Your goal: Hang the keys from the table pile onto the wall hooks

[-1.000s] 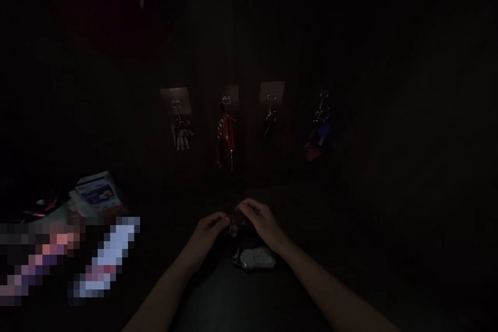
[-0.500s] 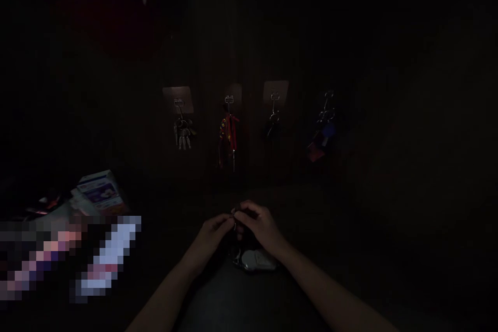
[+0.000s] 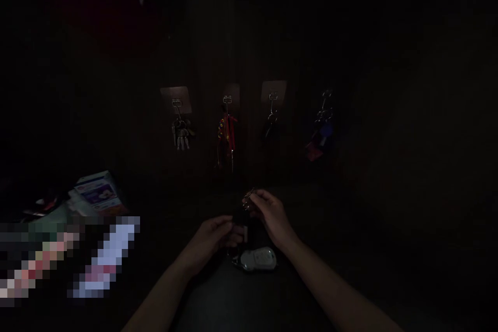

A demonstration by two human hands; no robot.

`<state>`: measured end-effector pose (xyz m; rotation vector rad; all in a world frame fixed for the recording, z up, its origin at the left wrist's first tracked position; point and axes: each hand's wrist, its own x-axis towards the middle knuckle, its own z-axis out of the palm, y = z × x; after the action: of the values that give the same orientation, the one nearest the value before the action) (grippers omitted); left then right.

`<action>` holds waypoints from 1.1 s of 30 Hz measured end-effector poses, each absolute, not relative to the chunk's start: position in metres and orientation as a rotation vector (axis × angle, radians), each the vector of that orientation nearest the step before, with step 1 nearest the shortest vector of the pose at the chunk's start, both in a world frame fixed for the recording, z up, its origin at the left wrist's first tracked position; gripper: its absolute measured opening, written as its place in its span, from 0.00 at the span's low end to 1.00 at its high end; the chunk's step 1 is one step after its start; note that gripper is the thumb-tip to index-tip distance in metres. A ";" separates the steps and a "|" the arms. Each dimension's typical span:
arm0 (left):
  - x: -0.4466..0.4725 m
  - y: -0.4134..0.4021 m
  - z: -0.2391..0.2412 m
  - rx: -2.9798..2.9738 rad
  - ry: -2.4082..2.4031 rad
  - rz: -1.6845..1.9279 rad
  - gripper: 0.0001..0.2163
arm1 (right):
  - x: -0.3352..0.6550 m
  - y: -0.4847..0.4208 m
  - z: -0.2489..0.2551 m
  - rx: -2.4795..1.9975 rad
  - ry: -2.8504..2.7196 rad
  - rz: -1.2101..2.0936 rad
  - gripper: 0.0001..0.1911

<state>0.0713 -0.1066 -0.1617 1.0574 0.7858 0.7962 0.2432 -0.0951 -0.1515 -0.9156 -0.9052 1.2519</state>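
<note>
My right hand (image 3: 272,218) pinches a small metal key ring (image 3: 247,200) between thumb and fingers. Just below and to the left, my left hand (image 3: 213,236) closes on a dark flat piece (image 3: 240,220) with a pale edge; its kind is lost in the dim light. The piece seems to hang under the ring, though I cannot tell whether they are joined. On the surface below both hands lies a pale oval fob (image 3: 259,259) with a ring or clip at its left end, touched by neither hand.
Along the dark upright panel hang a bunch of keys (image 3: 181,134), a red lanyard (image 3: 231,132), a dark key set (image 3: 271,127) and blue and red tags (image 3: 319,142), each on a hook. Left are a printed box (image 3: 99,192) and blurred-out items (image 3: 109,257).
My hands have drawn apart: the right moved up and right with the ring, the left slightly down. The ring and dark piece now show more plainly, and the fob is less covered.
</note>
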 end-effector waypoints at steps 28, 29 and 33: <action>0.050 -0.081 -0.173 0.990 1.171 1.184 0.16 | 0.291 -0.080 -0.106 -1.001 -1.164 0.804 0.14; 0.049 -0.079 -0.173 0.975 1.184 1.201 0.16 | 0.294 -0.079 -0.100 -1.002 -1.173 0.790 0.14; 0.050 -0.077 -0.174 0.965 1.199 1.213 0.18 | 0.304 -0.067 -0.074 -0.987 -1.175 0.674 0.13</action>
<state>0.0499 -0.0768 -0.1745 0.9647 1.1991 1.2128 0.3036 -0.0674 -0.0738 -0.9868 -1.1749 0.6736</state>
